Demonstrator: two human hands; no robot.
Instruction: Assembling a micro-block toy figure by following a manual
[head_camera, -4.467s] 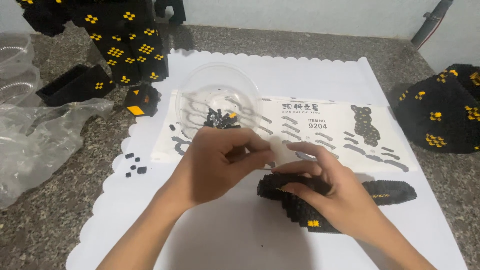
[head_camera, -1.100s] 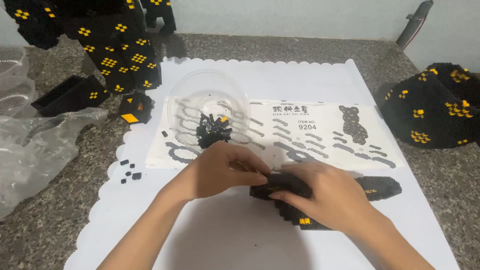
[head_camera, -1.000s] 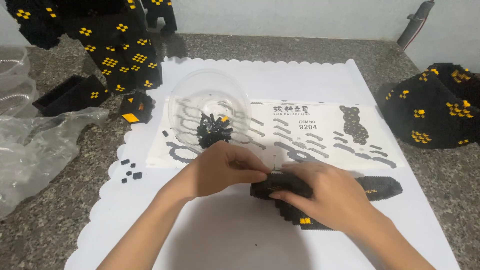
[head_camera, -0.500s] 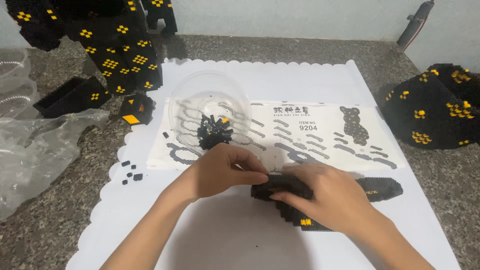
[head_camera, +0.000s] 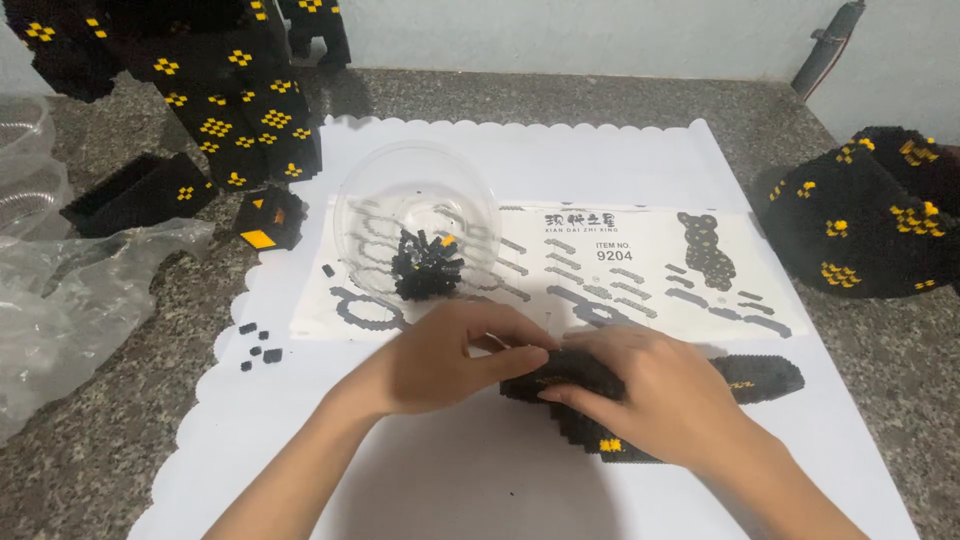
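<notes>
A flat black brick assembly (head_camera: 765, 378) with a few yellow studs lies on the white scalloped sheet (head_camera: 560, 155) near the front. My right hand (head_camera: 655, 395) rests over it and grips it. My left hand (head_camera: 450, 355) meets it from the left, fingertips pinched on the assembly's left end; any small piece between those fingers is hidden. Just behind my hands lies the printed instruction sheet (head_camera: 640, 265), and on its left end stands a clear plastic bowl (head_camera: 415, 215) with a heap of small black bricks (head_camera: 428, 267) inside.
Large black-and-yellow brick builds stand at the back left (head_camera: 230, 90) and at the right edge (head_camera: 870, 215). A small black block with a yellow face (head_camera: 268, 220) and several loose black bricks (head_camera: 258, 342) lie at left. Crumpled clear plastic bags (head_camera: 70, 290) cover the granite counter.
Both hands stay pressed on the black assembly with only small finger shifts. The view has drifted slightly; nothing else on the sheet has moved.
</notes>
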